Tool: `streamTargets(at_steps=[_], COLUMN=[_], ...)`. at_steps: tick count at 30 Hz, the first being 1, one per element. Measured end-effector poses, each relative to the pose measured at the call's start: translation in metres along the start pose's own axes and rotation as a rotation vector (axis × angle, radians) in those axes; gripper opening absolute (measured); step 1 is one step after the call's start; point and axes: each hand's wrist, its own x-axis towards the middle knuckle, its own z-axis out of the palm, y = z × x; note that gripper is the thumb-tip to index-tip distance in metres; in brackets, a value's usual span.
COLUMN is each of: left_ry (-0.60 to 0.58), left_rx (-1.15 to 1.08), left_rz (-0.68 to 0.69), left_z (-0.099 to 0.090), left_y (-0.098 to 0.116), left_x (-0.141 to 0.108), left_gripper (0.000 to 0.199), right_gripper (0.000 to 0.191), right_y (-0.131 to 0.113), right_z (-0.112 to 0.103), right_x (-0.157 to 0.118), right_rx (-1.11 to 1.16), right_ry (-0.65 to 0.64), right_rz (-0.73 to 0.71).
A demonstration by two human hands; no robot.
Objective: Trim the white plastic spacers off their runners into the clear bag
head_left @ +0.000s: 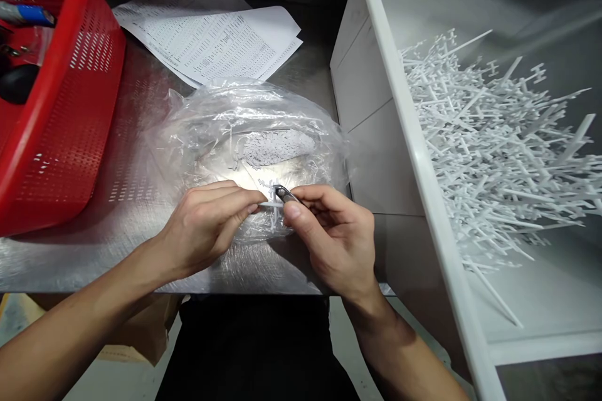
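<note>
My left hand (211, 225) pinches a thin white plastic sprue (275, 216) with short side branches, over a clear plastic bag (183, 150). In my right hand (333, 235) is a small metal nail clipper (284, 193), held between thumb and fingers. Its jaws are at the sprue's upper branches; whether they are closed on the plastic I cannot tell. Just beyond the hands, a heap of tiny pale pieces (277, 147) lies in the bag's opening.
A red perforated basket (94, 100) with odds and ends stands at the left. Printed sheets (221, 37) lie behind the bag on the metal table (141, 263). To the right, a high-walled white bin (418, 144) holds a large pile of white sprues (493, 156).
</note>
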Motion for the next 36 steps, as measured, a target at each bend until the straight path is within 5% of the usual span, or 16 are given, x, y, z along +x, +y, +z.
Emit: streamTargets(at_steps=[18,36], left_ry=[0.012,0.033], left_rx=[0.074,0.092], left_rz=[0.031,0.034], left_z=[0.0019,0.0036], left_y=[0.0004,0.0014], left_x=[-0.0005,-0.0010], left_gripper=[0.017,0.022], right_gripper=[0.008,0.007], right_y=[-0.0035,-0.0024], right_z=[-0.0013,-0.0003], right_x=[0.0028,0.0006], right_rx=[0.065,0.037], right_ry=[-0.018,-0.022], right_rz=[0.102,0.058])
